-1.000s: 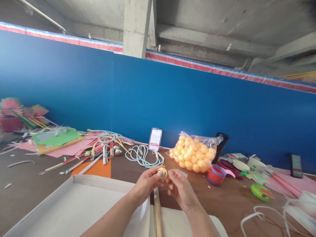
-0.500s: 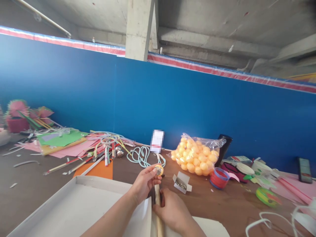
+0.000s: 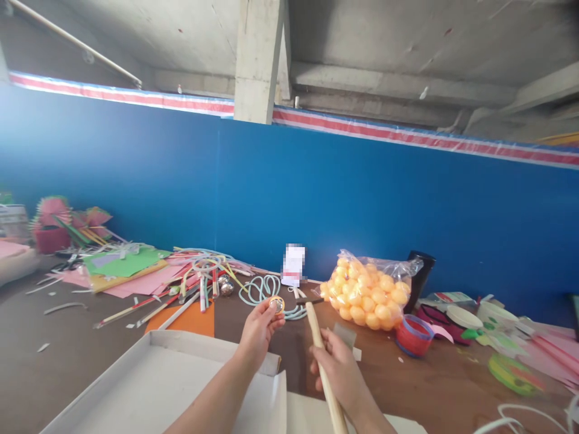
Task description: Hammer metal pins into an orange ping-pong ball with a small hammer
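My left hand (image 3: 261,331) is closed, pinching a small round piece (image 3: 277,305) with an orange rim and a shiny silvery middle. Wrapped around a pale wooden handle is my right hand (image 3: 337,367). That handle belongs to what looks like a hammer (image 3: 328,386), with a thin dark head across its far end. The hammer slants up and away, its head to the right of the round piece and apart from it. Behind my right hand a small carton (image 3: 346,333) is partly hidden. Under my left forearm lies a shallow white box (image 3: 190,340).
A clear bag of orange balls (image 3: 366,292) stands ahead on the right, beside a red-and-blue tub (image 3: 414,334). Pale blue cord (image 3: 257,289) lies coiled ahead. Coloured paper (image 3: 126,260), sticks and silvery balls (image 3: 226,286) clutter the left. A blue partition (image 3: 362,187) stands behind the table.
My right hand has shifted right with the hammer, lifting and tilting it, so it now covers much of the carton. My left hand has moved slightly left with the round piece. The view has turned slightly.
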`<state>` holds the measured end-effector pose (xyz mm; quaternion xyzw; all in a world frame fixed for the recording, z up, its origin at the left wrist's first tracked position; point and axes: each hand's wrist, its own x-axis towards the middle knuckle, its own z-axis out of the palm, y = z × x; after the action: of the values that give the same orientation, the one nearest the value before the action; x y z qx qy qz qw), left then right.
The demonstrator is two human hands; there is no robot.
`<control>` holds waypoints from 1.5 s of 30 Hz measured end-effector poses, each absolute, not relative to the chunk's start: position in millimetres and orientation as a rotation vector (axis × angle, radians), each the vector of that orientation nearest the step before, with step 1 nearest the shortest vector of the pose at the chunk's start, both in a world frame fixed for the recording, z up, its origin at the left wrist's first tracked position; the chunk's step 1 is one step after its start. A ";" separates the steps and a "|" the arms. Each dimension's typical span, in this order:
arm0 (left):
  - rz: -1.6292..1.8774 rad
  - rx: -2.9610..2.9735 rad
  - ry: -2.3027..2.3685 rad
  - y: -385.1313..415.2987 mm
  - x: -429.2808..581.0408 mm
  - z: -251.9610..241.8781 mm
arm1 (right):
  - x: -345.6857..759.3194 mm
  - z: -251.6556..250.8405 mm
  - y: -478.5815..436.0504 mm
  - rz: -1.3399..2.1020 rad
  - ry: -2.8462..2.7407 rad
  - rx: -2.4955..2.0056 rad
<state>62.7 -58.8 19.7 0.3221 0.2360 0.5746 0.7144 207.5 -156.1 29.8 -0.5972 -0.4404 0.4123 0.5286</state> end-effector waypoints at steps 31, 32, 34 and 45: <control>1.297 0.822 0.630 -53.3 66.4 10.0 | 194.8 55.6 -183.3 0.663 -1.273 -1.364; 1.293 0.828 0.626 -53.4 66.4 10.0 | 194.0 54.5 -183.1 0.617 -1.285 -1.372; 1.287 0.828 0.624 -53.8 66.3 10.6 | 192.1 52.5 -182.7 0.539 -1.325 -1.371; 1.277 0.802 0.589 -58.1 64.4 15.4 | 191.8 44.2 -182.4 0.350 -1.518 -1.387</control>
<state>64.4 -58.1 15.4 0.3584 0.2635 0.5710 0.6899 191.8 -182.4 44.2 -0.5743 -0.6287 0.1448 0.5039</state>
